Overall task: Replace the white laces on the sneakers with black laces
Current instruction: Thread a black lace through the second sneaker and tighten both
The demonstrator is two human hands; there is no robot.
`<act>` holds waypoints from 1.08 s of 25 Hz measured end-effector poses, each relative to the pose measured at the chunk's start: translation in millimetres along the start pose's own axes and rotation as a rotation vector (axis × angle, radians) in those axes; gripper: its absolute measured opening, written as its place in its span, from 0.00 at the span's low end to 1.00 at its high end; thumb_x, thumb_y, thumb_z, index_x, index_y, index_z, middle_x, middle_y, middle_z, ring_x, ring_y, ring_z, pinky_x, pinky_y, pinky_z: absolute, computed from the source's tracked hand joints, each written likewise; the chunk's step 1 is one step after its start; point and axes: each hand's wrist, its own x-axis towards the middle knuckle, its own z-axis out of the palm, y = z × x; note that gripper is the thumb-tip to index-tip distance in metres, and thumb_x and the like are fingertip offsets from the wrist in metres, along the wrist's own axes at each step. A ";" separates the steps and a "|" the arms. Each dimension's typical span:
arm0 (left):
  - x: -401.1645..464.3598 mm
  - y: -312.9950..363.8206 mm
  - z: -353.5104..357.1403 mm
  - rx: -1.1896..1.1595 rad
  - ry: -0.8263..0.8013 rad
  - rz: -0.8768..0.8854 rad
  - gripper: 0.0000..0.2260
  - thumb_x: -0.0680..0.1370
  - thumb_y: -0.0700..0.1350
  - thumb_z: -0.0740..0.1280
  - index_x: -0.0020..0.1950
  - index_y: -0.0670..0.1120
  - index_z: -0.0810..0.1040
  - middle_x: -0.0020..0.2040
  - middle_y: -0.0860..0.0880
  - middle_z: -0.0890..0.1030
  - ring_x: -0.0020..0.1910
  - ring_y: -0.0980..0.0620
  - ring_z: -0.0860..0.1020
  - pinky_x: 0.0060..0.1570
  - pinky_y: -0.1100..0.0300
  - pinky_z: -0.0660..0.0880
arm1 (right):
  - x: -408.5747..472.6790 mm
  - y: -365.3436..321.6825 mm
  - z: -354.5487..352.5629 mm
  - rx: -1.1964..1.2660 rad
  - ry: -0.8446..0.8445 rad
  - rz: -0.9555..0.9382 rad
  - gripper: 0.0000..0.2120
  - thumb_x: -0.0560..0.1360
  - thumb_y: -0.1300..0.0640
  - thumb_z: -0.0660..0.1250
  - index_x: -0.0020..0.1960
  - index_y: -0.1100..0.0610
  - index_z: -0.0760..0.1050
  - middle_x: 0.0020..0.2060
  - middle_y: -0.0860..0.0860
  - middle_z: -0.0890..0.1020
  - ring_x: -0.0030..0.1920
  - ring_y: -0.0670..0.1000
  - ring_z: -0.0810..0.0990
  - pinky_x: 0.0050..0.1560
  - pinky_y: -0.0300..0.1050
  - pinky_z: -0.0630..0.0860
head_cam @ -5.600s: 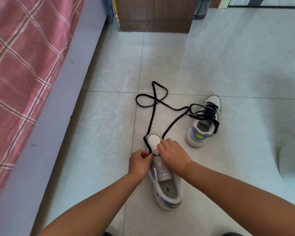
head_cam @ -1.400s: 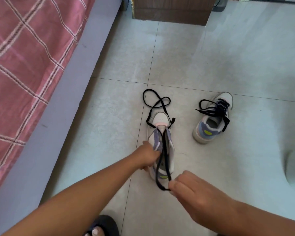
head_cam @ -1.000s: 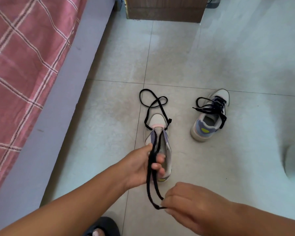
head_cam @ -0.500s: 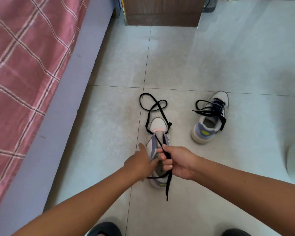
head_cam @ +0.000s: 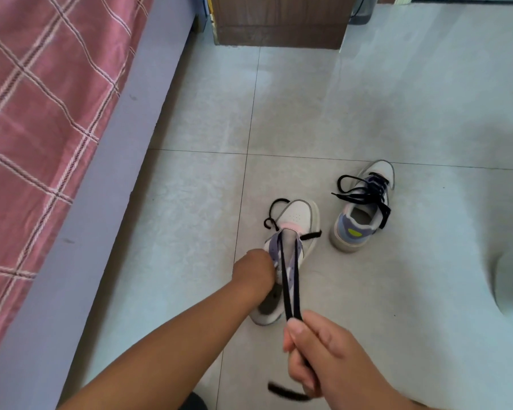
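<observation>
Head view: right hand (head_cam: pixel 329 359) grip tight round black lace (head_cam: pixel 289 279), left hand (head_cam: pixel 253 272) grip hidden against sneaker (head_cam: pixel 296 220).

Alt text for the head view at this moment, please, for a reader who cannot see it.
The right hand pulls two strands of a black lace taut from the near sneaker on a tiled floor, while the left hand steadies the shoe's side. A second sneaker, already black-laced, stands to its right; a bed with a pink plaid cover runs along the left.

Home bedroom: plaid-sheeted bed (head_cam: pixel 42 113), tiled floor (head_cam: pixel 397 113), wooden cabinet (head_cam: pixel 279 22).
</observation>
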 end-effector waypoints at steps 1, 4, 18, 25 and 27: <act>3.9 1.0 -2.3 0.047 -0.040 -0.007 0.11 0.79 0.38 0.58 0.59 0.41 0.75 0.59 0.44 0.78 0.57 0.46 0.77 0.50 0.59 0.72 | -3.6 -0.1 0.8 -0.006 -0.015 -0.002 0.14 0.74 0.49 0.57 0.38 0.58 0.69 0.18 0.48 0.69 0.20 0.44 0.62 0.24 0.33 0.62; 9.3 -1.8 -14.7 0.200 -0.224 -0.039 0.16 0.79 0.41 0.59 0.66 0.40 0.71 0.63 0.43 0.74 0.61 0.46 0.74 0.57 0.58 0.72 | 1.5 1.9 -9.9 0.078 0.031 0.036 0.15 0.77 0.50 0.60 0.37 0.59 0.69 0.18 0.50 0.68 0.19 0.46 0.60 0.22 0.34 0.59; 82.7 0.6 -66.2 -0.069 0.087 0.022 0.16 0.82 0.50 0.55 0.59 0.40 0.72 0.59 0.42 0.76 0.54 0.43 0.76 0.44 0.59 0.68 | 6.4 5.5 -17.8 0.182 -0.011 0.308 0.15 0.79 0.60 0.59 0.34 0.60 0.72 0.18 0.53 0.69 0.18 0.47 0.62 0.22 0.35 0.60; 107.2 7.2 -50.7 -0.002 0.168 0.189 0.07 0.78 0.38 0.58 0.51 0.38 0.74 0.52 0.41 0.76 0.49 0.44 0.76 0.43 0.56 0.68 | 11.1 12.0 -22.4 0.219 0.006 0.364 0.20 0.78 0.61 0.61 0.28 0.57 0.76 0.21 0.51 0.71 0.20 0.45 0.67 0.26 0.33 0.65; 90.8 10.1 -64.0 -0.218 0.299 0.288 0.03 0.78 0.38 0.58 0.45 0.42 0.69 0.43 0.43 0.74 0.41 0.47 0.72 0.39 0.56 0.65 | 11.7 13.0 -25.7 0.227 0.010 0.376 0.17 0.79 0.61 0.60 0.32 0.60 0.74 0.20 0.51 0.71 0.19 0.46 0.65 0.24 0.34 0.63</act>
